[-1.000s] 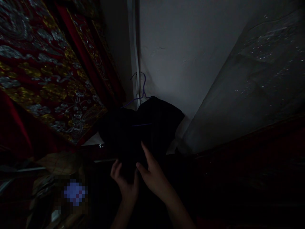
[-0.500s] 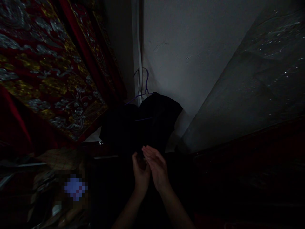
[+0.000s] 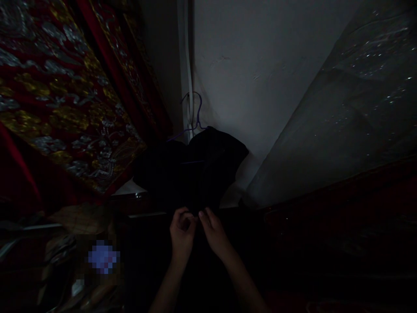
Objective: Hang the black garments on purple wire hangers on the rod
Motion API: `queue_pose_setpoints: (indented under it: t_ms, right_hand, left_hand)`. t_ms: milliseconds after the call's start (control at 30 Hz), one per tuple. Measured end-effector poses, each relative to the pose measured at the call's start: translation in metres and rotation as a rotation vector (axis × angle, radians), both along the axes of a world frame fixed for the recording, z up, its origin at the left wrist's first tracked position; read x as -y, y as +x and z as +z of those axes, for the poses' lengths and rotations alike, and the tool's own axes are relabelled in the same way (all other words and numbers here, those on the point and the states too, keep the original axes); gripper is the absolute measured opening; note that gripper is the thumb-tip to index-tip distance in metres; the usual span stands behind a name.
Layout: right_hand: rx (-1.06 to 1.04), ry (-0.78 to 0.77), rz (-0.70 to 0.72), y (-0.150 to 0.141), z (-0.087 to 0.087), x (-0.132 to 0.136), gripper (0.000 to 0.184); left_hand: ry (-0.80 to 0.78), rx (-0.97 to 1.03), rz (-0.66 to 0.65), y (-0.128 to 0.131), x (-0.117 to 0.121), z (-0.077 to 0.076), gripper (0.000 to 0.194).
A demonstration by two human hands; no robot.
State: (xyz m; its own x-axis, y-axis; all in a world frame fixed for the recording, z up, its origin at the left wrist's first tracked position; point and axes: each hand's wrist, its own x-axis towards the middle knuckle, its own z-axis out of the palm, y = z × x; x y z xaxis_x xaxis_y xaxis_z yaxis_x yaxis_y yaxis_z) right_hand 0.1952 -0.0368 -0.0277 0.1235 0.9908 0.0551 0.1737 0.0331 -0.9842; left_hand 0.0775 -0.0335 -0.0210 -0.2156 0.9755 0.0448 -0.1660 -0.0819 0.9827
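A black garment [image 3: 221, 156] hangs in front of me on a purple wire hanger [image 3: 198, 111], which hooks onto a pale strip [image 3: 190, 56] along the wall. My left hand [image 3: 182, 228] is at the front of the garment, its thumb and fingers curled together in a pinch. Close beside it on the right, my right hand [image 3: 211, 228] also has its thumb and fingertips drawn together on the dark cloth. The two sets of fingertips almost meet. It is too dark to make out the exact part of the garment between them.
Red cloth [image 3: 74, 100] with gold and silver embroidery hangs at the left. A shiny translucent sheet [image 3: 352, 108] slants across the wall at the right. Mixed items, among them a tan checked cloth [image 3: 80, 217] and a blurred-out bluish patch [image 3: 103, 256], lie at the lower left.
My hands, earlier side by side with straighter fingers, have moved slightly apart at the wrists. Their fingertips are now pinched together at the garment's front.
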Motion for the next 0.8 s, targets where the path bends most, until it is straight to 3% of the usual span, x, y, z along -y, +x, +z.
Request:
queue_pose_setpoints:
  t_ms: [133, 333, 533, 700, 800]
  right_hand:
    - [0.033, 0.026, 0.129, -0.001, 0.000, 0.003, 0.035]
    - [0.046, 0.083, 0.085, 0.003, 0.002, 0.001, 0.027]
    - [0.007, 0.063, 0.103, 0.013, 0.011, -0.003, 0.033]
    - [-0.226, -0.113, 0.171, 0.023, 0.019, -0.004, 0.033]
    - [-0.327, -0.216, 0.214, 0.021, 0.022, -0.004, 0.032]
  left_hand:
    - [0.024, -0.057, -0.005, -0.007, -0.002, 0.001, 0.026]
    - [0.024, -0.038, -0.048, -0.007, -0.001, 0.002, 0.042]
    - [0.071, -0.020, -0.052, -0.004, 0.000, -0.009, 0.042]
    - [0.122, -0.168, -0.083, 0.001, -0.003, -0.020, 0.032]
    - [0.163, -0.359, -0.091, 0.003, -0.008, -0.020, 0.009]
